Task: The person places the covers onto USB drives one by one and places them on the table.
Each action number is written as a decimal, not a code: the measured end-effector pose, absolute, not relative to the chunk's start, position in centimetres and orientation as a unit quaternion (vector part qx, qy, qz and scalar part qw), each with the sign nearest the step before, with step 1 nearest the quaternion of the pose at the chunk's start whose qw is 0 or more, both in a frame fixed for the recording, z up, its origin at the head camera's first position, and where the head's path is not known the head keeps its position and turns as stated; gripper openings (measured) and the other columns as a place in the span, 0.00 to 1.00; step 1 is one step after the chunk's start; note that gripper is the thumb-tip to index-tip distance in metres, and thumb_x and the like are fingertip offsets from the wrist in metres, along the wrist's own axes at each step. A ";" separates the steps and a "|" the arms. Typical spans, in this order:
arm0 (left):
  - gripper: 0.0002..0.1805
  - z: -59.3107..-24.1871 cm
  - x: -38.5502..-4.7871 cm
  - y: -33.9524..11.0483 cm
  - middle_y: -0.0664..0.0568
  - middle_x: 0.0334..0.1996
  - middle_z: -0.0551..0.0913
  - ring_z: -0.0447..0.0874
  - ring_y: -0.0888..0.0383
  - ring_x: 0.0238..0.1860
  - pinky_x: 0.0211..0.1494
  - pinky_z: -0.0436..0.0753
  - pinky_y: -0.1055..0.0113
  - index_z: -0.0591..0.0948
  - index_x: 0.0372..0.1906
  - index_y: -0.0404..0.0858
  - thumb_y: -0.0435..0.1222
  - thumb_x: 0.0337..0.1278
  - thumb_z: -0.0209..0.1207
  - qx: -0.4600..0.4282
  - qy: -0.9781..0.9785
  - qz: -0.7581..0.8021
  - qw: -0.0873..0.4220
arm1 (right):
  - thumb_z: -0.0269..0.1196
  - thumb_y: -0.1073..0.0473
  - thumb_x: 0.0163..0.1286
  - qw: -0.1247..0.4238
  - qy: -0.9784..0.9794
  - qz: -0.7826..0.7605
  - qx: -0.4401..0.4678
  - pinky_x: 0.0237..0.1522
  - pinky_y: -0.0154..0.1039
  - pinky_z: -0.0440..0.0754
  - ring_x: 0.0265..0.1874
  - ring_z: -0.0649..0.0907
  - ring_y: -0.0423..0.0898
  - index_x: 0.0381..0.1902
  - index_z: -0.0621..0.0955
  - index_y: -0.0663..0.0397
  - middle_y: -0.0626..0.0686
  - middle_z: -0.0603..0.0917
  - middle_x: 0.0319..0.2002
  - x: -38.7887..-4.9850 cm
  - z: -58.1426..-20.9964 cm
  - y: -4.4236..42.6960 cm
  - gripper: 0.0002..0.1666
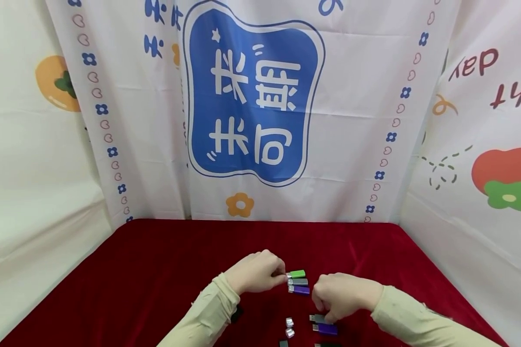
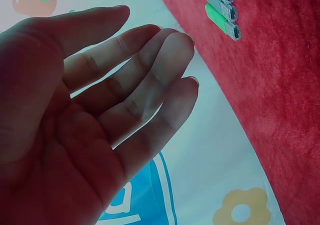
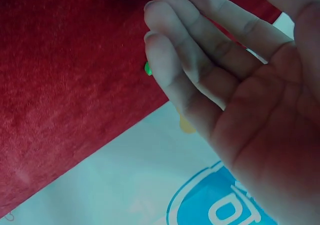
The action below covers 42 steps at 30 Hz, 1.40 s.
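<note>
In the head view, my left hand hovers at the capped ends of a row of green, grey and purple USB sticks. The left wrist view shows its fingers loosely bent, with nothing between them. My right hand reaches down to another grey USB stick, its fingertips at the stick's right end. The right wrist view shows gently bent fingers; the thumb tip is out of frame. A second purple USB stick with a bare metal plug lies just below.
Two silver caps lie left of the lower sticks, with a dark grey piece at the bottom edge. A black stick is partly cut off. Something black shows beside the left sleeve. Printed curtains surround the red cloth.
</note>
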State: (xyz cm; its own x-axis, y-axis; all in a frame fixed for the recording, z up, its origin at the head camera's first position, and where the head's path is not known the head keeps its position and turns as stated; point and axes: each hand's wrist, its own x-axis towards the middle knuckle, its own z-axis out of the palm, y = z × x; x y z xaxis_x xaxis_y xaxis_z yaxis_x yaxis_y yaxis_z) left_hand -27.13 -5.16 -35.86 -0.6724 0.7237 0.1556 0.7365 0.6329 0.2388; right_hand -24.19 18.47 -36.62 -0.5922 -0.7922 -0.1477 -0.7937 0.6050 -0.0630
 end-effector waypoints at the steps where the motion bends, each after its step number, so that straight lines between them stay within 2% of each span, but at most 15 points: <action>1: 0.09 -35.9 -27.1 -5.2 0.66 0.16 0.73 0.65 0.69 0.16 0.21 0.69 0.75 0.85 0.27 0.47 0.40 0.64 0.64 -0.404 -0.904 -0.141 0.024 | 0.78 0.59 0.49 0.074 0.890 0.014 -0.450 0.21 0.26 0.70 0.17 0.70 0.29 0.21 0.83 0.43 0.31 0.72 0.14 -24.2 -36.8 18.3 0.12; 5: 0.09 -36.0 -27.2 -5.2 0.65 0.15 0.73 0.64 0.69 0.15 0.20 0.68 0.75 0.85 0.26 0.47 0.40 0.63 0.64 -0.401 -0.905 -0.137 0.028 | 0.77 0.60 0.48 0.052 0.879 0.037 -0.472 0.16 0.27 0.61 0.14 0.61 0.28 0.13 0.75 0.43 0.32 0.65 0.11 -24.3 -37.2 18.0 0.20; 8: 0.09 -36.1 -27.2 -5.2 0.65 0.15 0.73 0.64 0.70 0.15 0.20 0.68 0.76 0.85 0.26 0.47 0.39 0.63 0.64 -0.401 -0.905 -0.137 0.027 | 0.77 0.60 0.47 0.036 0.869 0.050 -0.490 0.14 0.30 0.51 0.13 0.51 0.33 0.08 0.65 0.44 0.37 0.53 0.09 -24.4 -37.5 17.7 0.30; 11: 0.09 -36.2 -27.2 -5.2 0.65 0.15 0.73 0.64 0.70 0.15 0.19 0.68 0.76 0.85 0.26 0.47 0.40 0.63 0.65 -0.400 -0.906 -0.137 0.024 | 0.76 0.61 0.45 0.016 0.861 0.064 -0.504 0.15 0.31 0.47 0.15 0.46 0.35 0.08 0.58 0.45 0.39 0.46 0.12 -24.4 -37.5 17.4 0.35; 15: 0.10 -36.3 -27.4 -5.3 0.65 0.14 0.72 0.62 0.70 0.14 0.19 0.67 0.77 0.84 0.25 0.48 0.40 0.62 0.65 -0.399 -0.907 -0.134 0.027 | 0.77 0.61 0.42 0.017 0.862 0.082 -0.501 0.15 0.32 0.47 0.16 0.45 0.37 0.09 0.56 0.45 0.41 0.45 0.13 -24.5 -37.4 16.9 0.37; 24: 0.09 -36.4 -27.1 -5.4 0.66 0.15 0.72 0.63 0.71 0.15 0.20 0.67 0.77 0.84 0.25 0.47 0.40 0.62 0.65 -0.396 -0.908 -0.136 0.016 | 0.79 0.62 0.43 0.076 0.871 0.108 -0.474 0.16 0.33 0.49 0.15 0.47 0.38 0.08 0.58 0.46 0.41 0.47 0.12 -25.1 -37.5 16.1 0.37; 28: 0.09 -36.2 -27.1 -5.4 0.65 0.14 0.71 0.62 0.70 0.14 0.19 0.67 0.76 0.85 0.25 0.47 0.41 0.63 0.65 -0.392 -0.910 -0.133 0.017 | 0.78 0.62 0.44 0.085 0.888 0.049 -0.449 0.15 0.31 0.52 0.14 0.51 0.35 0.09 0.64 0.45 0.38 0.52 0.11 -25.1 -36.7 16.7 0.31; 33: 0.08 -36.1 -27.0 -5.1 0.67 0.16 0.73 0.65 0.71 0.16 0.21 0.69 0.77 0.86 0.27 0.47 0.41 0.63 0.64 -0.395 -0.910 -0.130 0.010 | 0.75 0.65 0.45 0.064 0.904 -0.103 -0.410 0.18 0.30 0.71 0.15 0.70 0.32 0.18 0.79 0.41 0.35 0.72 0.15 -24.9 -34.1 18.6 0.16; 37: 0.08 -36.2 -26.9 -4.8 0.69 0.18 0.74 0.67 0.72 0.17 0.24 0.71 0.77 0.86 0.28 0.48 0.40 0.63 0.64 -0.398 -0.909 -0.124 0.003 | 0.73 0.68 0.48 0.048 0.896 -0.177 -0.405 0.21 0.33 0.77 0.18 0.76 0.34 0.22 0.81 0.42 0.37 0.77 0.18 -24.7 -31.6 19.3 0.15; 42: 0.08 -36.2 -26.6 -4.6 0.70 0.18 0.74 0.68 0.72 0.17 0.24 0.71 0.77 0.86 0.27 0.49 0.40 0.62 0.64 -0.399 -0.909 -0.119 0.001 | 0.71 0.69 0.51 0.024 0.884 -0.217 -0.414 0.22 0.34 0.79 0.17 0.77 0.36 0.23 0.81 0.43 0.38 0.78 0.19 -24.2 -29.4 18.9 0.14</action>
State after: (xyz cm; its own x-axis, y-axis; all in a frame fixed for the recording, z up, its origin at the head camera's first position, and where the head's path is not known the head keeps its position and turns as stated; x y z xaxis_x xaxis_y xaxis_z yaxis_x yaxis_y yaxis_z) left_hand -26.64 -4.64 -36.21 -0.6810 0.7259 0.0966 0.7262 0.6526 0.2160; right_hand -24.16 18.94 -29.40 -0.6553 -0.7427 0.1380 -0.7222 0.5623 -0.4028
